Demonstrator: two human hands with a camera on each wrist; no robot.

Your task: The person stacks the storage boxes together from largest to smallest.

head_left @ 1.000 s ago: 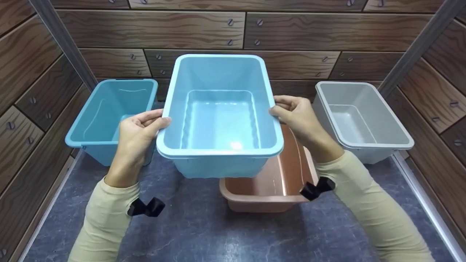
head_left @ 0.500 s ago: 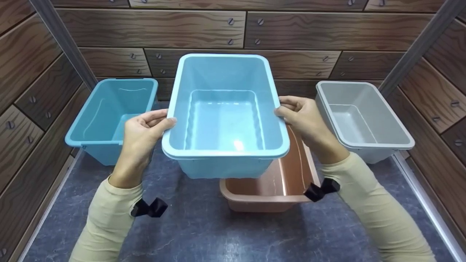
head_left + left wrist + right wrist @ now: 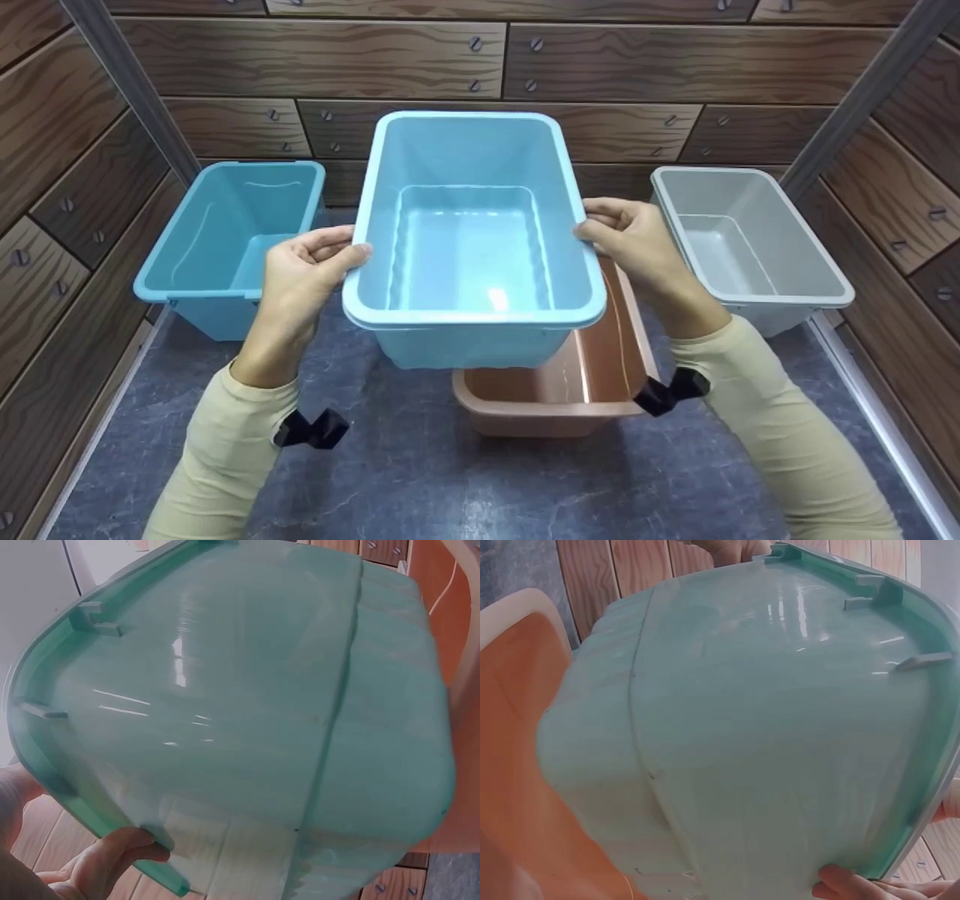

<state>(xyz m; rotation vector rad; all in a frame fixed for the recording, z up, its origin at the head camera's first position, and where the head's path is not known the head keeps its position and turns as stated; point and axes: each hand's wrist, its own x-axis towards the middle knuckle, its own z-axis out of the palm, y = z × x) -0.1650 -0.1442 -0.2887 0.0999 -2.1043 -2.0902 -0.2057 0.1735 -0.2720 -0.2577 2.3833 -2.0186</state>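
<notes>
A light blue plastic bin, its open top facing up, is held in the air in the middle of the head view. My left hand pinches its left rim, thumb on top and fingers under the lip. On the opposite rim, my right hand pinches in the same way. Nothing is seen inside the bin. Both wrist views look at its outer wall, where it appears greenish, with fingertips under the lip on the left and fingers under it on the right.
Below and partly hidden by the held bin, a brown-orange bin stands on the dark marbled surface. A darker blue bin stands at left, a grey bin at right. Wood-patterned walls enclose the sides and back.
Both hands have shifted the light blue bin a little to the right, keeping their grip on its rims. The other bins have stayed in place.
</notes>
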